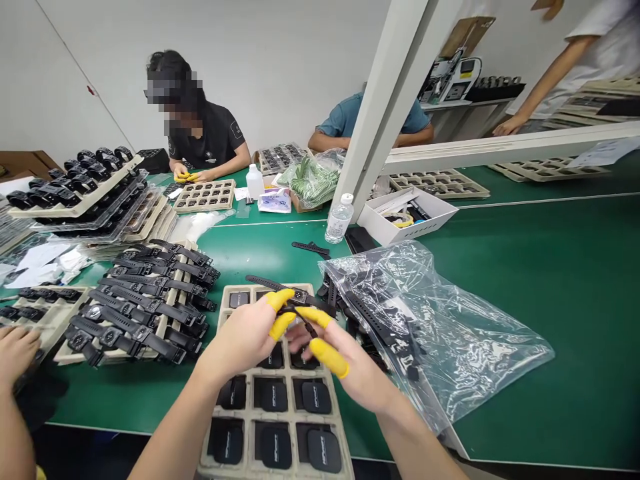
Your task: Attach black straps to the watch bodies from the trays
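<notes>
In the middle of the view, my left hand (245,333) pinches a small black watch strap (309,327) between yellow-capped thumb and finger. My right hand (350,360), also in yellow finger caps, closes on the strap's other part. Fingers hide much of it, so I cannot tell whether a watch case is joined to it. Just behind them, a black watch with its band (300,295) lies across the far end of a beige compartment tray (291,419). Square black pieces with pale lettering (276,448) sit in the tray's pockets beneath my hands.
Left, a tray piled with strapped watches (145,300) stands before tall tray stacks (95,213). Right, a clear plastic bag (450,333) lies by black straps. A bottle (339,219) and white box (407,217) stand behind. A co-worker's hand (17,353) is at far left.
</notes>
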Motion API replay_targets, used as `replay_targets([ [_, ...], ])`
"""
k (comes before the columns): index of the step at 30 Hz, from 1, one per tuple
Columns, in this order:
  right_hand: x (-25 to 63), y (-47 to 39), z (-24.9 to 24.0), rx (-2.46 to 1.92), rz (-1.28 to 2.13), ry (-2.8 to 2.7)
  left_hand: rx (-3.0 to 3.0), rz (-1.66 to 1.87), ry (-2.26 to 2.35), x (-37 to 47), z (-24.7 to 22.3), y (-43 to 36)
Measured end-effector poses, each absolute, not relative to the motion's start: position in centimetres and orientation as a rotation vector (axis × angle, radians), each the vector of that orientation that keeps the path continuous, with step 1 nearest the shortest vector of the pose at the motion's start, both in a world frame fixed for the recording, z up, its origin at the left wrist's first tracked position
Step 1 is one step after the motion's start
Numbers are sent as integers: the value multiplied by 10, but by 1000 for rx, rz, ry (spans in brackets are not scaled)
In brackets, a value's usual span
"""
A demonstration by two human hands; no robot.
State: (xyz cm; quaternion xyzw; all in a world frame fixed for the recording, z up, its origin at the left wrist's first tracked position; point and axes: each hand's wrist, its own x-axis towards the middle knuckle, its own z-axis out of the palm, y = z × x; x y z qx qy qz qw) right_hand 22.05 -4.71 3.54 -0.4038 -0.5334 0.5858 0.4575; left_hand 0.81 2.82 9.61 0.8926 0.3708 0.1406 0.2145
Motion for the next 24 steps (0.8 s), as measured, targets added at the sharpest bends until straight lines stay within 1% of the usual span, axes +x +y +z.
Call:
replay_targets([
  [2, 218, -51, 39, -1154, 1471, -1424, 2496, 229, 1056, 5, 97, 28],
  [3, 219, -50, 40, -1240, 1416, -1479, 2501, 181, 1056, 2, 97, 30],
  [7, 227, -32, 44, -1379, 997, -1727, 2600, 88, 1089, -20, 94, 49],
  [10, 230, -17, 44, -1429, 871, -1795, 2776, 22, 1149, -32, 95, 66],
  [12, 230, -8, 41, -1456, 892, -1775, 2853, -38, 1183, -33, 98, 73],
  [17, 221, 5, 38, -1351, 1129, -1713, 2898, -44, 1200, -26, 108, 74],
  [24, 225, 3, 41, -1456, 1061, -1866, 2871, 20, 1246, -41, 109, 76],
])
